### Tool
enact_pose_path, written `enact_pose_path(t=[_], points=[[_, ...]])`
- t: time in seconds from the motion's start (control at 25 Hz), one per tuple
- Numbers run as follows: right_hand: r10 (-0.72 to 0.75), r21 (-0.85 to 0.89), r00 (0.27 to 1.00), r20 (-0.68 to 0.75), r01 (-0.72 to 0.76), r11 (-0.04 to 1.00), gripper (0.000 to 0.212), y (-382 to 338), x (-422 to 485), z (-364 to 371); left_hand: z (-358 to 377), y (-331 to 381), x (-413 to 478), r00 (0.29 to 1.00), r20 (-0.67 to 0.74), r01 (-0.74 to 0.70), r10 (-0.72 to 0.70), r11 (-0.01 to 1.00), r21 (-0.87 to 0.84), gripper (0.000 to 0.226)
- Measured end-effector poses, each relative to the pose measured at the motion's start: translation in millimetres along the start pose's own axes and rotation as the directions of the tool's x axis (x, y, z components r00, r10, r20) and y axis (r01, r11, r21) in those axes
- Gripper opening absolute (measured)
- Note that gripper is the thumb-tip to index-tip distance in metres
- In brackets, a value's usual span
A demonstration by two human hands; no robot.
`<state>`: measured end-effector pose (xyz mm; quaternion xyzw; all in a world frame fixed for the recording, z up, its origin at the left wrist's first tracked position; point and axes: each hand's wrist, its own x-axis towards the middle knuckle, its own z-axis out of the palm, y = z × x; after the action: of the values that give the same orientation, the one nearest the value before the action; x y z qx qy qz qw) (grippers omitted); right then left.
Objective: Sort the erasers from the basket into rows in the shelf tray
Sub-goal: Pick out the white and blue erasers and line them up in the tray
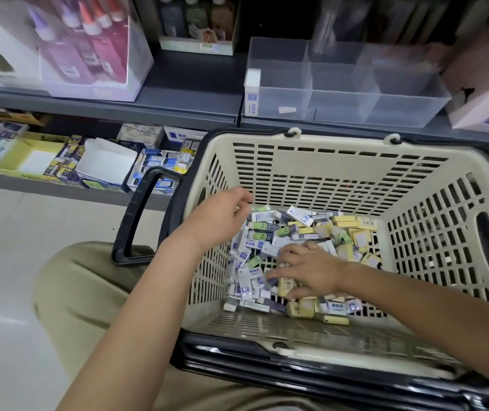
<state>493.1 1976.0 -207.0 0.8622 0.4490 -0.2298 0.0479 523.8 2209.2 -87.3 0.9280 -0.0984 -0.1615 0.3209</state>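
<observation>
Matt, perforated cream plastic for the basket (326, 173), glossy black plastic on its handle (136, 215); clear, smooth plastic for the shelf tray (341, 93); shiny printed wrappers on the erasers (296, 229); polished floor (15, 262).

A stationery shop is indicated: grey shelves (189, 84) are stocked with glue bottles (89, 40) and boxed stationery (160, 167), and a shopping basket (341, 140) is seen.

Jumbled white, yellow, green erasers (298, 232) in beige basket (341, 179); clear tray (341, 94) behind
</observation>
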Motion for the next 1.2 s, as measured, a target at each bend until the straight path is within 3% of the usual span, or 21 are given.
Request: enact_pose_path(t=[0.12,0.24,0.32,0.36,0.44,0.52,0.6,0.88,1.04,1.12,1.2], points=[[0.117,0.031,0.992,0.043,-0.118,0.993,0.054,26.1,-26.5,5.3,1.3,-1.1,1.5,1.0,0.028,0.001,-0.001,1.0,0.004,0.028],[0.323,-0.004,0.939,0.118,-0.324,0.946,0.053,47.9,-49.2,2.6,1.5,1.1,0.6,0.998,0.054,0.008,-0.009,1.0,0.02,0.028],[0.418,-0.092,0.909,-0.004,-0.416,0.905,0.057,51.3,-53.7,-3.2,1.1,3.7,0.4,0.999,0.039,0.015,-0.015,1.0,0.003,0.027],[0.378,-0.101,0.917,-0.13,-0.392,0.914,0.059,45.2,-48.0,-6.8,0.9,5.1,0.4,1.0,0.018,0.023,-0.023,1.0,-0.019,0.026],[0.13,-0.057,0.938,-0.322,-0.156,0.986,0.055,17.7,-19.0,-14.4,0.1,7.1,0.4,0.999,-0.026,0.033,-0.034,0.998,-0.051,0.026],[-0.149,-0.018,0.953,-0.264,0.15,0.989,0.051,-19.2,21.3,-19.7,-0.2,8.1,0.6,0.999,-0.025,0.027,-0.028,0.999,-0.038,0.027],[-0.251,-0.002,0.966,-0.068,0.251,0.968,0.055,-42.3,52.8,-15.7,-1.3,8.9,1.1,0.999,0.004,0.039,-0.039,0.999,-0.014,0.027],[-0.152,-0.046,0.988,-0.029,0.15,0.988,0.039,-12.3,23.9,13.3,-2.1,4.3,1.3,1.0,0.003,0.027,-0.027,0.999,-0.027,0.026],[-0.034,-0.053,0.997,-0.076,0.03,0.998,0.045,-9.4,4.3,10.1,-2.0,3.9,2.2,0.999,0.02,0.029,-0.028,0.998,-0.054,0.025],[-0.048,0.019,0.982,-0.185,0.052,0.998,0.048,-30.3,12.7,5.5,-1.6,3.6,2.3,1.0,0.02,0.021,-0.02,0.998,-0.062,0.025],[-0.131,0.214,0.975,-0.178,0.168,0.962,0.045,-55.0,31.8,-3.3,-0.7,3.3,1.9,1.0,0.024,0.01,-0.009,0.998,-0.055,0.024]])
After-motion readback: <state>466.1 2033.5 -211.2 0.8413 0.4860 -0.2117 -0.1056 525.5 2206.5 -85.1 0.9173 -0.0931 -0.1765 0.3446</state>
